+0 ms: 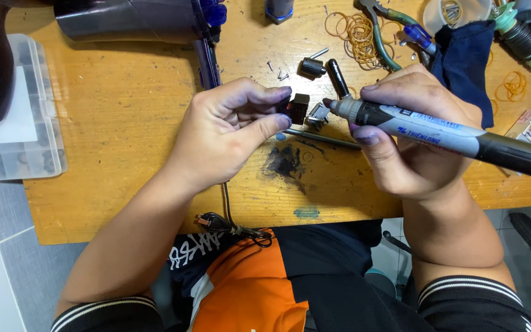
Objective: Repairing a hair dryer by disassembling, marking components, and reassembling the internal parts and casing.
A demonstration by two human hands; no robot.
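Holding a small dark part (298, 108) between thumb and fingers, the left hand (228, 132) pinches it just above the wooden table (124, 123). The right hand (410, 132) wraps tight around a fat gray marker (450, 136), and the marker tip sits right by a little metal piece (318, 115) next to the dark part. The fingertips already look purple with ink, so more ink could rub onto skin or onto the table, where one dark smudge (285, 163) already sits. The dark part is tiny, and I think it could slip out of the pinch and roll away among the small screws (281, 75). The marker cap (338, 77) lies loose near the hands and could get bumped off the edge. Counting things: two hands, one marker, one cap, one dark part, one thin rod (324, 139) lying on the table under the hands, one blue cloth (462, 61), one clear plastic box (23, 110) on the left, one pair of pliers (394, 31), and many orange rubber bands (354, 31), too many to count well.
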